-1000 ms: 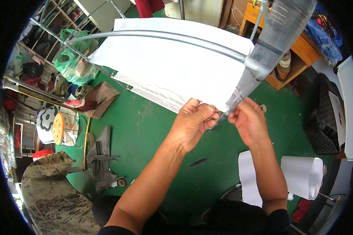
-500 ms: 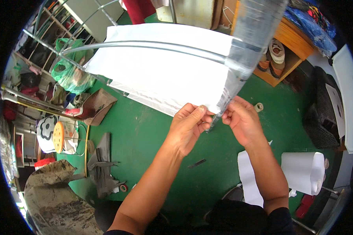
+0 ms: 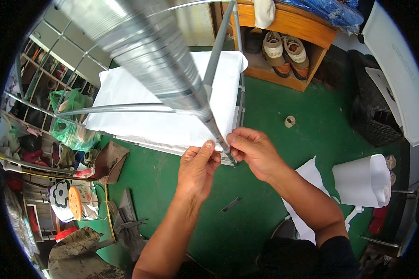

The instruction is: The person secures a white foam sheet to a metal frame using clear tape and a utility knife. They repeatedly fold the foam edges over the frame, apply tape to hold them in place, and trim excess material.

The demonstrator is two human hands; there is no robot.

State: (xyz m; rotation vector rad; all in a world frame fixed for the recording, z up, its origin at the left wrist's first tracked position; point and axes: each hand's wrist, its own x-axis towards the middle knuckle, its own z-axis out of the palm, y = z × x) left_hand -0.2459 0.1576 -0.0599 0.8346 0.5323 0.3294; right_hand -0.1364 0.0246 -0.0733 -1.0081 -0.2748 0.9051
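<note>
A white sheet (image 3: pixel 130 88) covers a shelf of a metal-tube rack. Its near corner meets a silvery, film-wrapped upright post (image 3: pixel 172 65), which looms large in front of it. My left hand (image 3: pixel 195 169) is closed at this corner, thumb on top of the sheet's edge, just left of the post's lower end. On the other side of the post, my right hand (image 3: pixel 253 151) is closed with thumb and fingers together, close against post and sheet. The post's base partly hides what its fingertips hold.
A white roll (image 3: pixel 358 181) and a loose white piece (image 3: pixel 307 186) lie at right on the green floor. Shoes (image 3: pixel 284 53) sit in a wooden cabinet (image 3: pixel 312 37). A tape ring (image 3: pixel 289 121), a dark strip (image 3: pixel 231 204) and a dustpan (image 3: pixel 111 162) are around.
The view has shifted, so the post now leans the other way and the cabinet shows more fully. Both hands stay at the sheet's corner, with the right hand still beside the post.
</note>
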